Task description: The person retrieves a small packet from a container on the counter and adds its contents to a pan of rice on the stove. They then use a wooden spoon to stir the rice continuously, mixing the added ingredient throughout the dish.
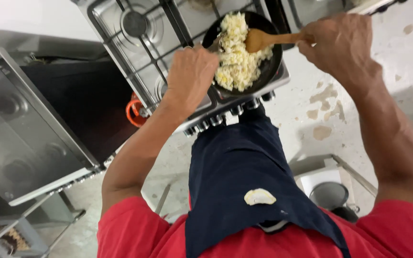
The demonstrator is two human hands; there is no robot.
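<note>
A black frying pan (269, 67) full of pale yellow scrambled egg (237, 62) sits on the front right burner of a steel gas stove (135, 57). My right hand (338, 40) grips the handle of a wooden spatula (264, 39), whose blade rests in the egg. My left hand (190, 76) is closed at the pan's left edge, around what looks like a metal handle or utensil (214, 45); what it is stays partly hidden. I wear a red shirt and a dark blue apron (240, 177) with a pale smear.
A row of stove knobs (225, 117) faces me at the front edge. A second dark appliance with a steel top (29, 129) stands to the left. An orange gas-bottle fitting (135, 112) shows between them. A grey pot (329, 195) sits on a low rack at the right, on stained concrete floor.
</note>
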